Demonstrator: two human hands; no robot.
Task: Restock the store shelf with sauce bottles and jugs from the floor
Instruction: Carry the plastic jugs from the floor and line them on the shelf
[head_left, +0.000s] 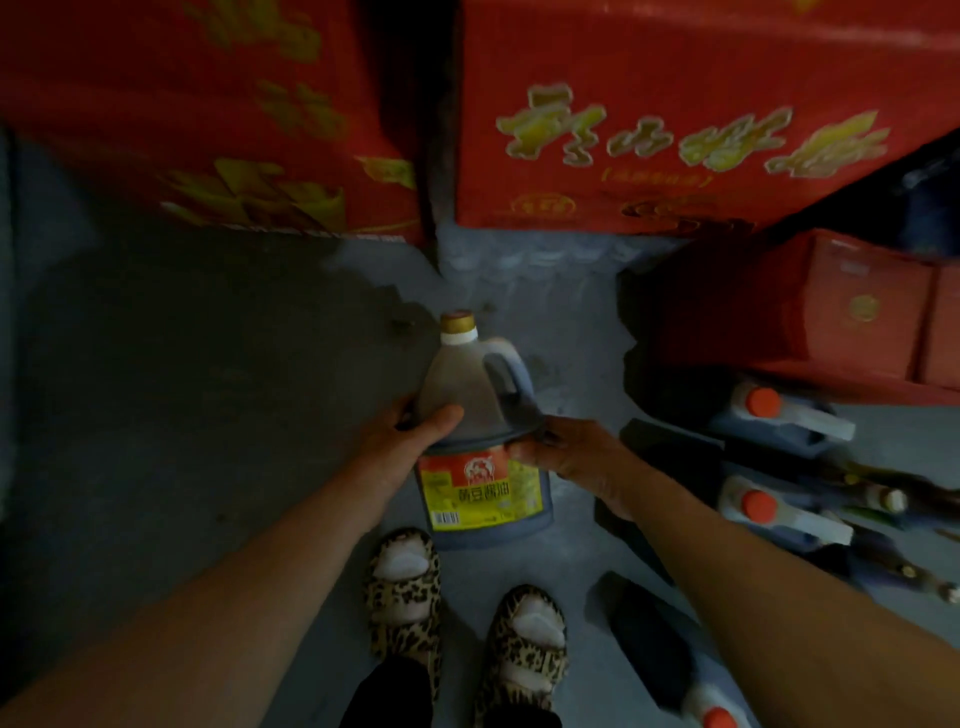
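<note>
Filling the far side of the view, two large red cartons with gold lettering stand side by side, a dark gap between them. A lower red box sits to the right, nearer. Grey floor runs beneath everything, dim on the left.

Both forearms reach in from the near edge. Between the hands is a dark sauce jug, centre of view, above the floor just beyond the feet. It has a gold cap, a moulded handle on its right side, and a red-and-yellow label facing the camera. Whether its base touches the floor cannot be told.

Left hand: wrapped around the jug's left shoulder, thumb across the front; grasping. Right hand: fingers pressed on the jug's right shoulder just below the handle; grasping.

On the floor to the right lie two pale jugs with orange caps, one nearer than the other. Small bottles are just beyond the nearer one; blurred. Another dark orange-capped bottle lies at near right.

Leopard-print slippers over white socks are at near centre.
</note>
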